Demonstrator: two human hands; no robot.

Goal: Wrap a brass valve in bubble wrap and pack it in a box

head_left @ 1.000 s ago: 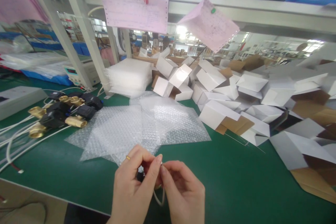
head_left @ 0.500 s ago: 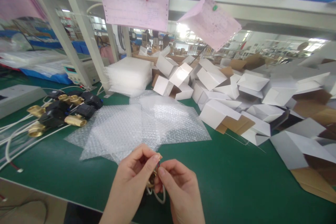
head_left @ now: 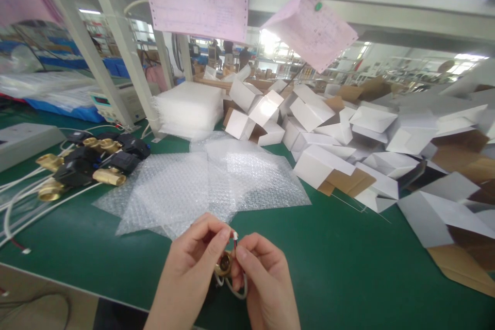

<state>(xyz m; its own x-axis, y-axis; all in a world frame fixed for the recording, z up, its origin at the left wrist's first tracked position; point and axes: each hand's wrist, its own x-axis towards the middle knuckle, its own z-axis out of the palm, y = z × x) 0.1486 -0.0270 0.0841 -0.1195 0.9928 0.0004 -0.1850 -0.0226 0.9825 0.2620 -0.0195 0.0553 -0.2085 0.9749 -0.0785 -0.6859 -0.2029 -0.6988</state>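
Note:
Low in the middle of the head view, my left hand (head_left: 193, 265) is closed, thumb and forefinger together, their tips right beside a small white wire connector (head_left: 235, 236). Whether those fingers still touch the connector, or hold anything else, I cannot tell. My right hand (head_left: 266, 273) pinches the thin red and dark wires just below the connector. Under and between the hands shows the round opening of a brass valve (head_left: 224, 264), its body mostly hidden. A white cable (head_left: 240, 294) loops below it.
Bubble-wrap sheets (head_left: 166, 191) lie beyond my hands on the green table (head_left: 332, 263). Brass valves with black actuators (head_left: 79, 167) and white cables sit at left. White foam sheets (head_left: 187, 108) are stacked behind. Open white boxes (head_left: 315, 165) pile up at right, under a shelf beam (head_left: 375, 10).
The white connector, mostly covered by my left fingertips before, now stands out in view beside them. The left fingertips have shifted slightly left; the right hand keeps its pinch on the wires.

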